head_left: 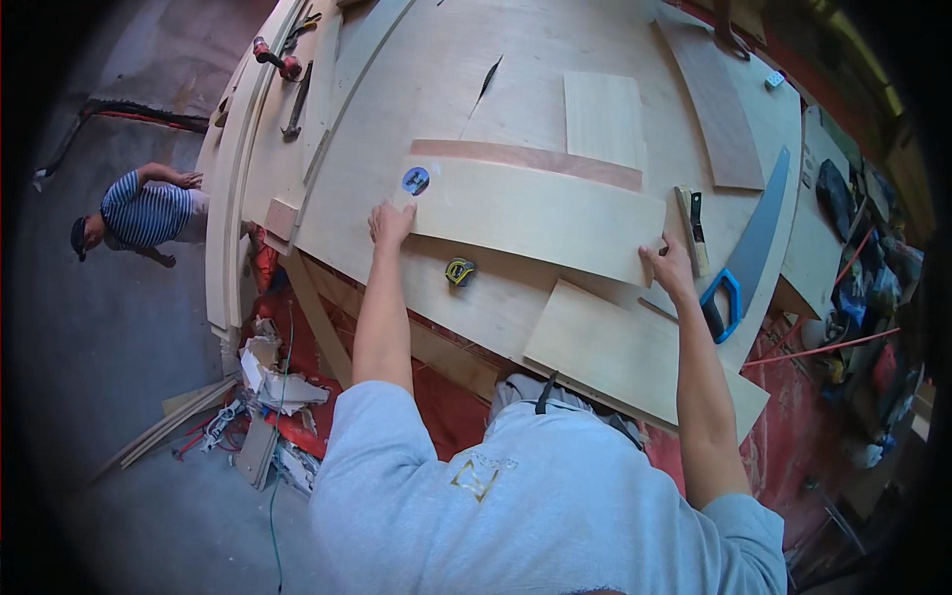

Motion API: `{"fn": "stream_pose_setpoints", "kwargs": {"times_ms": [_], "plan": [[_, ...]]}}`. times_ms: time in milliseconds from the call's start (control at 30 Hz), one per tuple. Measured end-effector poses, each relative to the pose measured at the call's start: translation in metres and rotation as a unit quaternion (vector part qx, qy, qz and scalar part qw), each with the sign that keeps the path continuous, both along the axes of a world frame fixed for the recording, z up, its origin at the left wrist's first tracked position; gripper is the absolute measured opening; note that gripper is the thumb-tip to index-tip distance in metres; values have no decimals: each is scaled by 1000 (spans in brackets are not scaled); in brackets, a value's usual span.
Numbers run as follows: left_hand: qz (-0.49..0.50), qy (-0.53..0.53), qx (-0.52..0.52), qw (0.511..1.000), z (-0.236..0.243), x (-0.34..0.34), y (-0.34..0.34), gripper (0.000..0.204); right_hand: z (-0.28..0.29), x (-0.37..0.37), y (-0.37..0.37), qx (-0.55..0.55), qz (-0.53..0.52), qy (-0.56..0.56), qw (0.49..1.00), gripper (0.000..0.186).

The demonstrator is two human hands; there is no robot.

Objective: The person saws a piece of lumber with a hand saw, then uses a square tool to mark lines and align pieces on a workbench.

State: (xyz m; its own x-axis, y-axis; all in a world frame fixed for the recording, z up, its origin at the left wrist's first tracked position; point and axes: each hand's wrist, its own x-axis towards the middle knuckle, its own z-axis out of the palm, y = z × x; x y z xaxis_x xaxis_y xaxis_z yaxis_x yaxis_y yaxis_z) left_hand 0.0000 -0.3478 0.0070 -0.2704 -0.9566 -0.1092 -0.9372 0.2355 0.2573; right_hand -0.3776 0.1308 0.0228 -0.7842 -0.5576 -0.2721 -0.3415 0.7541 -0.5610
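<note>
Through the head view I see the left hand point(392, 224) gripping the near left corner of a long pale plywood board point(535, 213) and the right hand point(668, 266) gripping its right end. The board spans between them over the worktop point(416, 89), a tape measure point(459, 272) just nearer.
</note>
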Motion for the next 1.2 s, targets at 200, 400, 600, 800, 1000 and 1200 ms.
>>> {"fn": "stream_pose_setpoints", "kwargs": {"times_ms": [200,400,600,800,1000,1200], "plan": [[-95,96,266,955,-2,50,-78,35,21,18,41,-62,-57,-56,995,38],[-66,221,220,948,45,54,71,28,49,83,203,-186,-187,-153,952,43],[-123,215,342,906,28,19,280,26,43,116,401,-78,-414,6,907,58],[-163,189,355,901,11,-39,428,30,-9,90,521,-37,-398,162,902,55],[-268,56,193,942,-12,-45,453,31,-5,71,536,-158,-433,4,887,44],[-286,-16,223,932,1,-40,433,35,-11,75,520,-103,-440,12,892,62]]}}
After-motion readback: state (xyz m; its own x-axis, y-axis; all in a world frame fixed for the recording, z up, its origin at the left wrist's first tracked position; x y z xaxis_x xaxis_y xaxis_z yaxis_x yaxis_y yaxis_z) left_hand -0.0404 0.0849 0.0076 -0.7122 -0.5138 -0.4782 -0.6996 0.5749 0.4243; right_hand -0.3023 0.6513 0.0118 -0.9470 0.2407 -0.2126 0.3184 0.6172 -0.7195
